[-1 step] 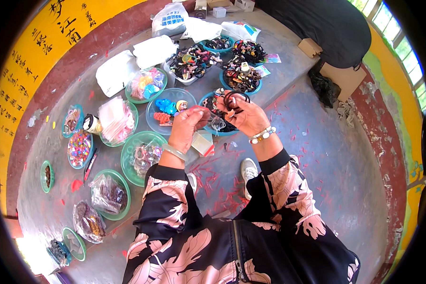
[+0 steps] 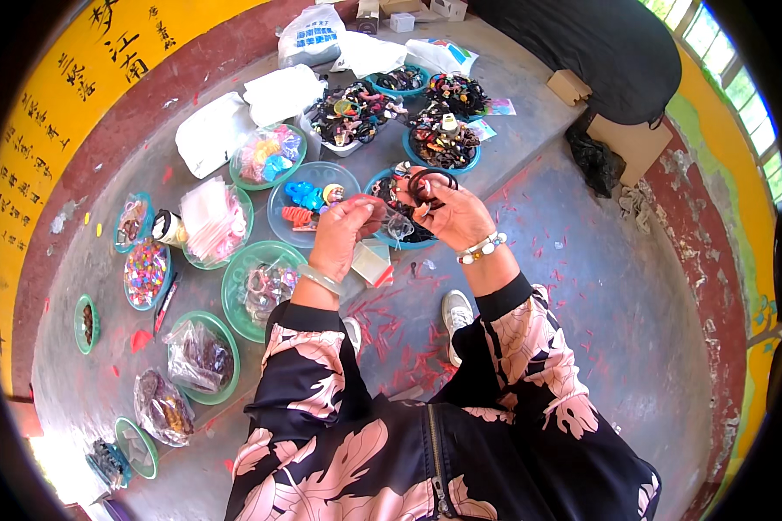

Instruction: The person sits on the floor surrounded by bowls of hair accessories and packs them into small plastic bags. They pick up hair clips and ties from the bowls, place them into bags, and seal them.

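My left hand (image 2: 343,233) pinches a small clear plastic bag (image 2: 400,226), which stretches across toward my right hand. Dark hair ties (image 2: 432,184) loop over the fingers of my right hand (image 2: 457,217), held in its closed grip. A small light-coloured piece shows by the right fingertips, too small to name. Under both hands stands a blue basin (image 2: 389,184) of dark hair ties, partly hidden by them. Left of it, a clear basin (image 2: 280,195) holds blue and orange coiled pieces. Below my left hand lies a small white box (image 2: 370,260) with a red edge.
To the left stand a green basin (image 2: 232,291) with bagged pieces, another with pink-white bags (image 2: 213,217), and a bowl of colourful bits (image 2: 146,271). Further back are a white tray of hair ties (image 2: 349,149) and white sacks (image 2: 213,135). Red scraps (image 2: 391,321) litter the floor.
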`<state>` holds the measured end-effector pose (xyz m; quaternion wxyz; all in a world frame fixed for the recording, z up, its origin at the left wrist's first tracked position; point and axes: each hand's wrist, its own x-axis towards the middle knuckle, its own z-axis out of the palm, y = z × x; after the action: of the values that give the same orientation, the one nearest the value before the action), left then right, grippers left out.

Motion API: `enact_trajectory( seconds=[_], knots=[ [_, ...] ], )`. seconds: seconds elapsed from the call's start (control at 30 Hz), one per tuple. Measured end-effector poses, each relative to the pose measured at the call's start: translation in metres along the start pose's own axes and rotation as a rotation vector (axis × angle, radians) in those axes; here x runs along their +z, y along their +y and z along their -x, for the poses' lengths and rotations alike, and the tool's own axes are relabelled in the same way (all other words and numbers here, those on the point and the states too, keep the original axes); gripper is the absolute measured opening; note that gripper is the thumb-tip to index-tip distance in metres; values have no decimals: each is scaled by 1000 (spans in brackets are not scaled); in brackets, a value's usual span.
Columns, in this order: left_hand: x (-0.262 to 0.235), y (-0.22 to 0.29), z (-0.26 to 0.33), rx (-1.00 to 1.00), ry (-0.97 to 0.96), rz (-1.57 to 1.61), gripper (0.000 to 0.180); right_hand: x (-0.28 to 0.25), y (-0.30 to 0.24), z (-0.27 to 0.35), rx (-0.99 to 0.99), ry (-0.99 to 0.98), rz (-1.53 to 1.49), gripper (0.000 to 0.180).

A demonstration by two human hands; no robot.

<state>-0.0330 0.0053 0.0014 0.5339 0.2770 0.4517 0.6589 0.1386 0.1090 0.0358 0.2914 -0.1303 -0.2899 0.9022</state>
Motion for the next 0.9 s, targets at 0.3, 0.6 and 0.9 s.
enact_trajectory(
  seconds=[0.3, 0.6, 0.9],
  knots=[
    [4, 1, 1, -2, -13, -24, 21, 0, -2, 5, 3, 161, 103, 11],
    [13, 4, 6, -44, -264, 160, 19, -7, 4, 2, -66, 295, 320, 12],
    [13, 2, 4, -128, -295, 151, 21, -3, 18, -3, -129, 344, 612, 15]
  ],
)
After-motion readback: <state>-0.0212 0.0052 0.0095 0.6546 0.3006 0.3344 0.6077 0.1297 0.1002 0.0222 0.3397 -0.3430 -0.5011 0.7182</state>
